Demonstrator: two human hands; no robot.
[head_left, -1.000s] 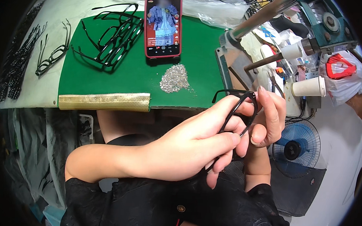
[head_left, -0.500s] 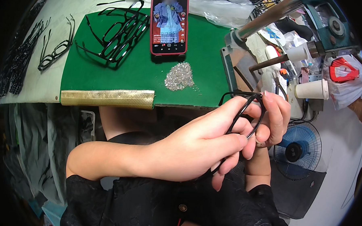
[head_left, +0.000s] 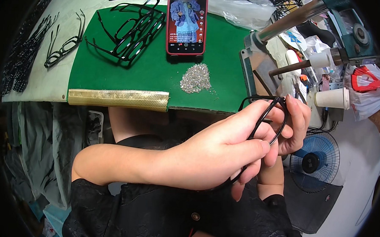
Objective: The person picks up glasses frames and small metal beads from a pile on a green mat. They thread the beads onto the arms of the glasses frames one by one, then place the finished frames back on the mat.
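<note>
One black glasses frame [head_left: 286, 118] up in both hands, held in the air off the near right edge of the green mat [head_left: 226, 63]. Left hand [head_left: 222, 147] clamped on it, thumb pressing the rim, fingers passing behind. Right hand [head_left: 296, 125] gathered at the upper hinge corner, fingertips together on it; whether a tiny part is pinched there too, cannot tell.

Progress, my reading: midway through handling this piece. One temple already meets the front at the corner; whether it is fastened, too small to judge. Second temple not made out, so its state is unknown. This frame is not yet set down. Several black frames [head_left: 138, 33] lie stacked on the mat, and a separate pair [head_left: 65, 51] sits on the pale tabletop [head_left: 47, 87] to the left; finished or waiting, no way to tell. Heap of small silvery bits [head_left: 195, 78] on the mat, loose, a few strays at its right edge; plenty there unused, by the look of it.

The held frame: slim, glossy, black, rim rounded, tilted, with the temple reaching leftward above the left hand. Fingers show plainly through the rim; no lens visible. Lower part partly covered by the left hand's fingers. No break seen.

Phone [head_left: 186, 27] propped beyond the heap, screen lit.
</note>
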